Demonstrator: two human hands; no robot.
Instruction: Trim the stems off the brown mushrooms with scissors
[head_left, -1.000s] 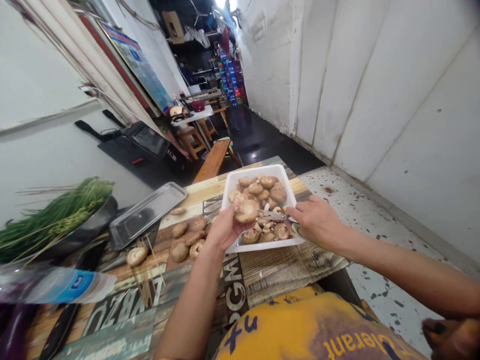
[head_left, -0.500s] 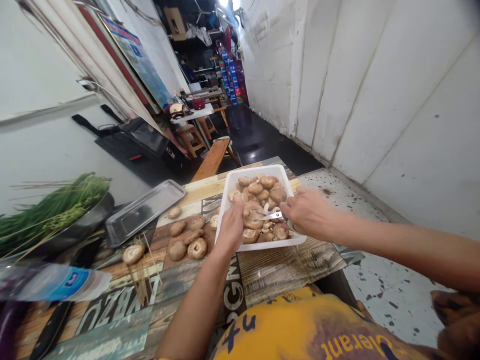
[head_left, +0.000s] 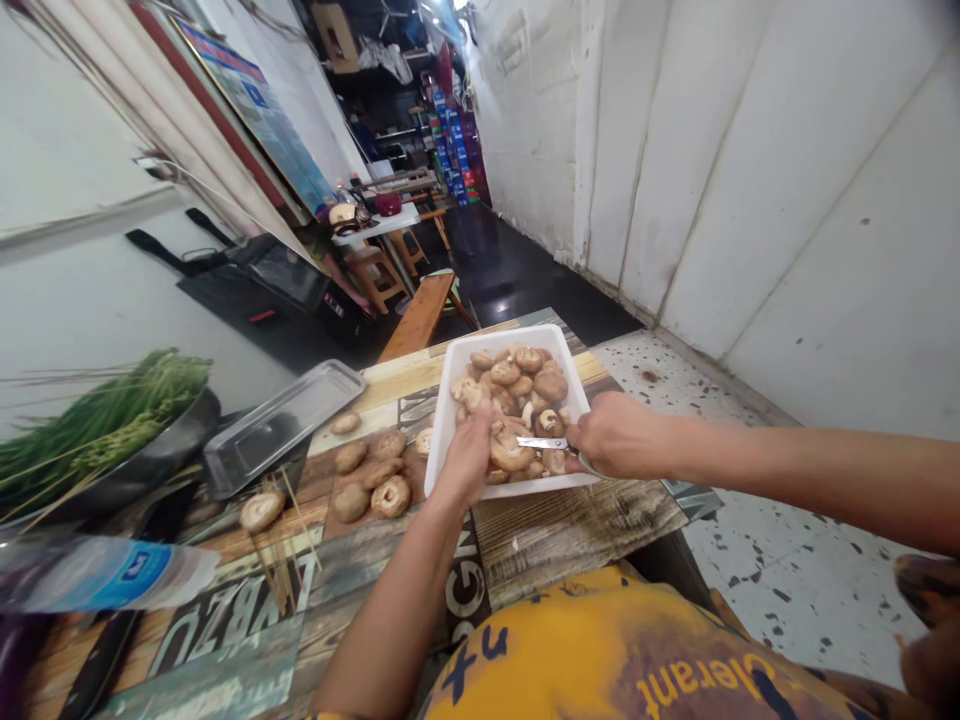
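A white plastic tub (head_left: 436,450) full of brown mushrooms (head_left: 525,375) stands on the wood-patterned table. Over its left side my left hand (head_left: 469,452) is closed on a mushroom (head_left: 510,452), gill side partly showing. My right hand (head_left: 611,436), at the tub's right rim, is wrapped round the handles of a pair of scissors (head_left: 546,443). Their blades look closed together and point left, the tip at the held mushroom. Fingers hide most of the handles.
Left of the tub lie several loose mushrooms (head_left: 390,495), wooden skewers (head_left: 277,575) and a clear plastic tray (head_left: 289,425). Farther left are a metal bowl of greens (head_left: 172,440), a water bottle (head_left: 112,575) and a black-handled knife (head_left: 101,660). A wooden bench (head_left: 420,318) stands beyond.
The scissor blades were spread apart and now lie together. The held mushroom has shifted slightly under my left hand. The whole view has moved a little.
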